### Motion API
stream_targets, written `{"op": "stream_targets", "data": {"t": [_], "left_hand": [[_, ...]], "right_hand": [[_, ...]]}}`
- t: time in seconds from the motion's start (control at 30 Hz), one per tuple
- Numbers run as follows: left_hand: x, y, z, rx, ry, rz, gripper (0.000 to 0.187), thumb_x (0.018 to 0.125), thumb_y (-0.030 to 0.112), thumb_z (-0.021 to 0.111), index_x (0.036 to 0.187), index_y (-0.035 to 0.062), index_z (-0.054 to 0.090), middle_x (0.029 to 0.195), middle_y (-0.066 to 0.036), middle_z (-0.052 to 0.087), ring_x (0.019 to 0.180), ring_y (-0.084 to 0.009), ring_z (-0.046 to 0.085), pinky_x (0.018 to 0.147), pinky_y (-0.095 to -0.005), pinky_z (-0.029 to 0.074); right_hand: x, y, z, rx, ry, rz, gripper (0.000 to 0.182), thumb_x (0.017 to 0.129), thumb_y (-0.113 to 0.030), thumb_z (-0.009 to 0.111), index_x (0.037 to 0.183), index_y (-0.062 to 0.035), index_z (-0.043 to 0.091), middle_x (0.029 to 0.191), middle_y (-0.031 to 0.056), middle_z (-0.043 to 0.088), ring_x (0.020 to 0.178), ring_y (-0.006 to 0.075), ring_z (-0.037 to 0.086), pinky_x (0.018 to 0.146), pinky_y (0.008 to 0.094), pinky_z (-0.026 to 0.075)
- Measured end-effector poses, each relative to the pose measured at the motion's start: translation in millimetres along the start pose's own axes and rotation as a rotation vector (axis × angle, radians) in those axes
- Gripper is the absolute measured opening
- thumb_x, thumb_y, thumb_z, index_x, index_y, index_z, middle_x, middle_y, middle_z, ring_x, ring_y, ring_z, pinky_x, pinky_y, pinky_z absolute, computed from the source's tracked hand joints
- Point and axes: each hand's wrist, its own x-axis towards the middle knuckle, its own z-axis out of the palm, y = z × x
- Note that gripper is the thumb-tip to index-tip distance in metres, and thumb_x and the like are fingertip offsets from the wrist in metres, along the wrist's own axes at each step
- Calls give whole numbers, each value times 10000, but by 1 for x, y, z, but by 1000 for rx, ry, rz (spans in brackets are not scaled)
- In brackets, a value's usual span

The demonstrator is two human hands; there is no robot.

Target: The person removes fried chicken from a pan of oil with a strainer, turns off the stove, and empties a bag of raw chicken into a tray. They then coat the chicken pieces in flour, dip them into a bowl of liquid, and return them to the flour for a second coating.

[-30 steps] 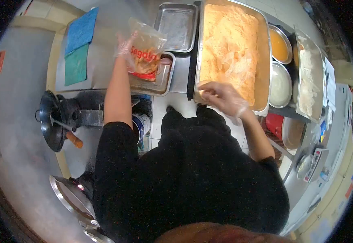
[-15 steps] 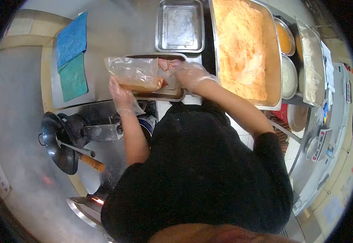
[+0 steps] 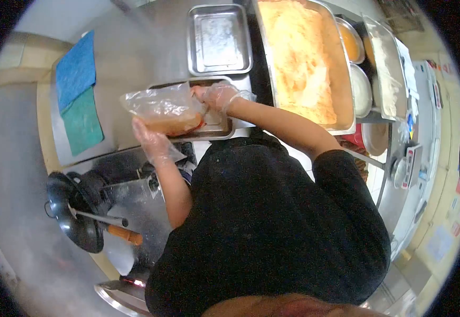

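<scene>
A clear plastic bag point(image 3: 158, 108) with brownish liquid in its lower part lies tilted over a metal tray point(image 3: 220, 129). My left hand point(image 3: 153, 141), in a clear glove, grips the bag's lower left edge. At the bag's open right end, my gloved right hand point(image 3: 222, 96) has its fingers closed on pinkish raw meat point(image 3: 199, 93). Some reddish pieces show through the bag near its mouth. What lies in the tray beneath the bag is mostly hidden.
Beyond it sits another shallow metal tray point(image 3: 219, 42). To the right are a large pan of orange-tinted flour point(image 3: 298, 58) and bowls of yellow point(image 3: 350, 45) and pale point(image 3: 361, 92) contents. Blue point(image 3: 77, 71) and green point(image 3: 83, 124) cloths lie left, above a wok point(image 3: 74, 211).
My right hand has moved left, bringing the meat to the bag's mouth. The bag sags and tilts more, with my left hand still on it. The whole view has shifted slightly.
</scene>
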Motion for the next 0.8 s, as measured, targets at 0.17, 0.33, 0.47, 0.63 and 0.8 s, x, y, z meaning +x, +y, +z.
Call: {"op": "stream_targets", "data": {"t": [0.17,0.33,0.47,0.63,0.8], "left_hand": [[-4,52,-9,259,78,259,455,905,11,516,1348,-73,453,1243,-261,543,1116,-404,545,1033,-454,423],[-5,16,-5,59,63,200,378,1057,175,426,1356,-55,443,1248,-251,525,1147,-381,525,1052,-451,404],[-7,49,-7,300,123,292,435,1053,245,418,1339,-80,448,1242,-233,542,1158,-350,527,1044,-443,412],[1,64,-2,3,0,32,421,997,123,411,1372,-58,467,1294,-220,536,1249,-347,510,1089,-422,395],[5,13,-5,517,98,408,424,1014,145,421,1401,-23,471,1430,-238,450,1285,-385,485,1136,-444,339]], "right_hand": [[-50,40,-46,417,220,-63,238,961,-218,566,1121,-61,647,963,174,710,850,307,712,739,447,560],[-106,170,-108,948,438,335,368,1012,-354,558,1216,-56,627,856,63,719,735,135,691,693,297,565],[-109,274,-135,131,714,660,275,920,-234,584,1109,-64,690,1019,207,706,993,346,674,874,463,519],[-98,281,-120,-138,417,465,349,922,-189,556,1242,-73,635,1110,194,690,1057,355,656,934,453,506],[-83,121,-170,193,89,185,314,955,-169,558,1229,-57,663,1114,160,719,995,299,697,909,387,544]]}}
